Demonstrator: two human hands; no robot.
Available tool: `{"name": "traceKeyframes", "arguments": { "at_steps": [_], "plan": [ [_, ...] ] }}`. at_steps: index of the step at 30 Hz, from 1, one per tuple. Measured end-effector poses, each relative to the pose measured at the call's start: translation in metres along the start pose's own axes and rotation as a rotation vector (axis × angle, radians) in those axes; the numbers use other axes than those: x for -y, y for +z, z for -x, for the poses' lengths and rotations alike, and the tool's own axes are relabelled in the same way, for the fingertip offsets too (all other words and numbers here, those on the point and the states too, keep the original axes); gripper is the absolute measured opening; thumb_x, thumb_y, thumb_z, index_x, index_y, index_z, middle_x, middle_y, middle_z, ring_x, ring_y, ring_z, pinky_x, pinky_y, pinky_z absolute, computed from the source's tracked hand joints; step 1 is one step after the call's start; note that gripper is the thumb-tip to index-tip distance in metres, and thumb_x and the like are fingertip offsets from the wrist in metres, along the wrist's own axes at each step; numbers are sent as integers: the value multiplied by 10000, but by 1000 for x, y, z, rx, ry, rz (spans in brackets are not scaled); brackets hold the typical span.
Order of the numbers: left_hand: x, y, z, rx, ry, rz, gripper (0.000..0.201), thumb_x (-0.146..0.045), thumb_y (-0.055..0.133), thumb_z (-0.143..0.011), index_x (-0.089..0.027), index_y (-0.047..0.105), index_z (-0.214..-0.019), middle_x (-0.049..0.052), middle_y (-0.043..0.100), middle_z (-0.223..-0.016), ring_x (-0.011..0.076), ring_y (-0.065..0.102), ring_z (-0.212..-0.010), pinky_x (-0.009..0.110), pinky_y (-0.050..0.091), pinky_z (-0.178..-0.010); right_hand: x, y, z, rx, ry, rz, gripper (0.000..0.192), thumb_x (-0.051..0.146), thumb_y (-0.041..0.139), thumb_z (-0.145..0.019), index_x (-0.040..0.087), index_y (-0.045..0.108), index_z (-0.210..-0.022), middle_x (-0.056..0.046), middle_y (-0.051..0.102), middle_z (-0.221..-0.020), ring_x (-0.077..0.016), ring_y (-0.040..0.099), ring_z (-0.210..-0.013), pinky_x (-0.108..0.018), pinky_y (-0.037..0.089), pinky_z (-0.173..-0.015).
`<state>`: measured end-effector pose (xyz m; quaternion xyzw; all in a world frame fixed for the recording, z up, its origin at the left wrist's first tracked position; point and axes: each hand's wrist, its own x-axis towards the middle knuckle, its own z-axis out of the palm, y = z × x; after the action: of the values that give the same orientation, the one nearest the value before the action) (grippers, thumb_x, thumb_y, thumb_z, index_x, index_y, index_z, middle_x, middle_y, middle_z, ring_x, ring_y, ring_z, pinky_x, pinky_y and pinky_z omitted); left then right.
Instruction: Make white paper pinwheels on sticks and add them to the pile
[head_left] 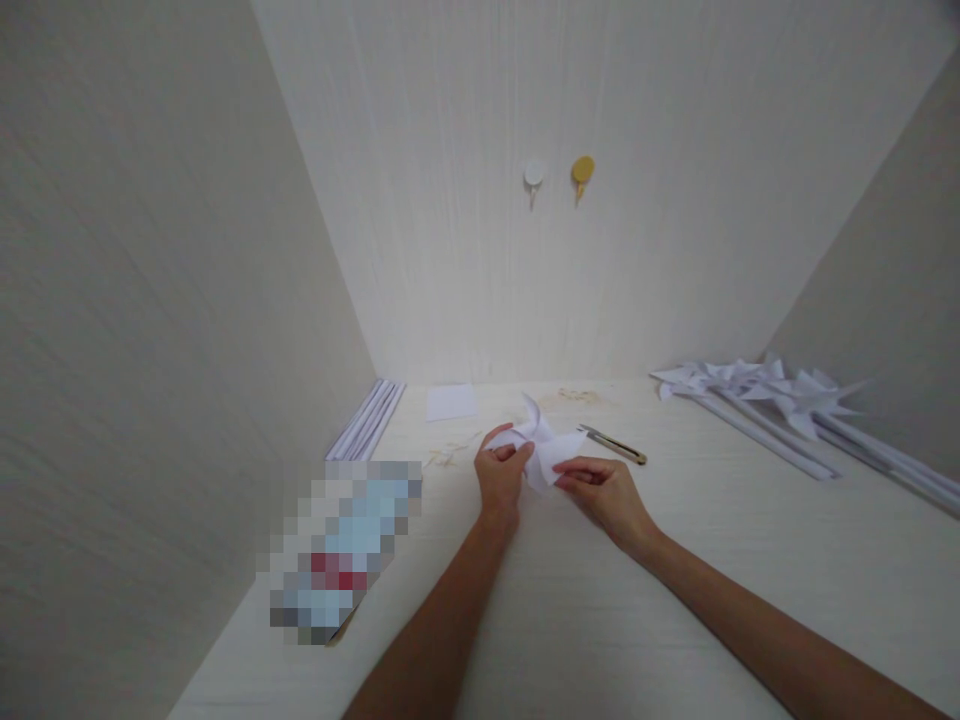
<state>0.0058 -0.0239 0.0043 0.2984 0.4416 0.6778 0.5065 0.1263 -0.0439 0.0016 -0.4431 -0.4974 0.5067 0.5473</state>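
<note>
Both my hands hold a folded white paper pinwheel head (541, 447) just above the pale table (675, 560). My left hand (500, 474) pinches its left side, thumb and fingers closed on a flap. My right hand (604, 489) grips its lower right edge. The paper's pointed flaps stick up between the hands. A utility knife (613, 444) lies just behind my right hand.
Several finished white paper pinwheels on sticks (780, 405) lie at the right. White sticks (369, 418) rest along the left wall, beside a small white paper square (451, 402). A blurred packet (339, 545) lies near left. Two hooks (559, 176) hang on the back wall.
</note>
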Motion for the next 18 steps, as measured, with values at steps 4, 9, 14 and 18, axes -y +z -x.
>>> {"name": "traceKeyframes", "arguments": {
  "at_steps": [4,9,14,18],
  "plan": [
    [0,-1,3,56,16,-20,488,-197,673,-499,-131,545,-965,-90,499,-443,74,461,-426,191,338,-452,3,1,-1,-35,-30,-9,162,321,711,-519,174,654,-557,-8,611,-508,-122,537,-482,-257,423,-482],
    [0,2,8,109,57,-111,488,-208,662,-534,-123,533,-998,-108,449,-403,51,394,-384,174,301,-428,0,0,-7,-79,-74,25,183,352,685,-560,178,627,-554,14,562,-470,-102,485,-433,-247,391,-454],
    [-2,6,11,107,71,-176,517,-230,666,-532,-106,531,-1015,-96,461,-414,52,390,-381,174,278,-415,-4,-1,-14,-118,-90,88,218,369,659,-582,153,627,-584,3,562,-487,-116,503,-462,-253,392,-473],
    [-4,8,13,80,80,-220,508,-239,667,-528,-96,546,-1000,-114,408,-384,38,340,-356,167,254,-402,-3,-1,-17,-146,-78,178,216,356,638,-591,141,633,-582,-1,553,-491,-110,473,-443,-244,352,-444]
  ]
}}
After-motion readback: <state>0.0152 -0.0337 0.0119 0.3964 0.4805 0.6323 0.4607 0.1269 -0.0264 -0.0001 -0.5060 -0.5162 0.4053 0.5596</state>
